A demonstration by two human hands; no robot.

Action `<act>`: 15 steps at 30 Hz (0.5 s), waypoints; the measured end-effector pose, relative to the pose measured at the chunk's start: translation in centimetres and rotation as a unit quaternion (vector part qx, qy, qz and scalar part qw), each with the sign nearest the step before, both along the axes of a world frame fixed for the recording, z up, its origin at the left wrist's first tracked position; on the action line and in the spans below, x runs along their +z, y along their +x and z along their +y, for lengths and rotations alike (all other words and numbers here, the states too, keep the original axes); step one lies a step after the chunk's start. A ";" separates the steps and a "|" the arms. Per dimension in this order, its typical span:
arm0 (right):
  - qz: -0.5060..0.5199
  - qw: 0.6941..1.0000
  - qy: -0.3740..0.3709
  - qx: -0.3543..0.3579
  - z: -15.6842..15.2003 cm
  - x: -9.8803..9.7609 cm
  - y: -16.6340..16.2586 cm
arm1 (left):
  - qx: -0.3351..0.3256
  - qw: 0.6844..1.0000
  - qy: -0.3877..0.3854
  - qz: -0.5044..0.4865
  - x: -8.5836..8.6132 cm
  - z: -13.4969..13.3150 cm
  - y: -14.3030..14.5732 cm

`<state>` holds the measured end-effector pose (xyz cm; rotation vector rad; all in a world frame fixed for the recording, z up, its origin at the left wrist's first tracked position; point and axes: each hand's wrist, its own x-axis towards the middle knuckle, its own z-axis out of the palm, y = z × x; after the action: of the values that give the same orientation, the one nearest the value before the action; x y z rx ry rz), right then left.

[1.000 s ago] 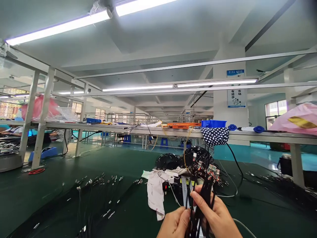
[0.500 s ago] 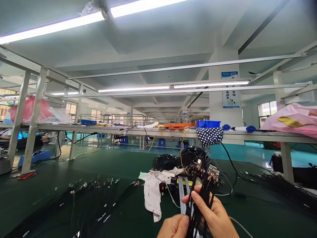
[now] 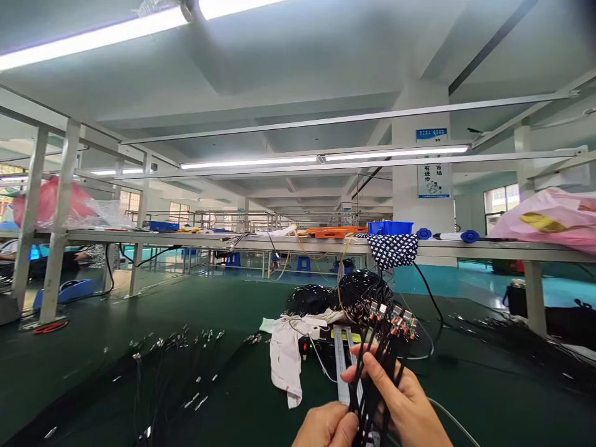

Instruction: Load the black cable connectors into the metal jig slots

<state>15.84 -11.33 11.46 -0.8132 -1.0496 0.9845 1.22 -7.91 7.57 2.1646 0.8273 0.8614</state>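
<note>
Steadying the black cables (image 3: 384, 349) is seemingly left to the right hand (image 3: 388, 386), by whose curled fingers and thumb the bundle is loosely encircled. By the left hand (image 3: 331, 424), nearly closed just beside it and lower, strands are pinched; how many cannot be told. Above the right hand, the connectors (image 3: 401, 321) are fanned unevenly; a light hold, with strands eased singly, would probably serve best. Snagging on the coils (image 3: 357, 292) beyond the right hand should be avoided.
</note>
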 end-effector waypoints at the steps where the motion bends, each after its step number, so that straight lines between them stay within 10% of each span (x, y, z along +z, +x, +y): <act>1: 0.003 1.000 -0.004 0.005 0.0 -0.1 0.0 | 0.005 1.000 0.001 0.005 0.0 -0.1 0.0; 15: -0.029 0.998 -0.030 0.042 -0.2 -2.1 1.2 | -0.048 0.996 -0.064 -0.035 -1.1 -1.5 -0.2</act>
<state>17.06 -11.53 9.34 -0.8573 -1.1152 1.0729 1.01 -9.38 6.46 2.0337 0.7189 0.8084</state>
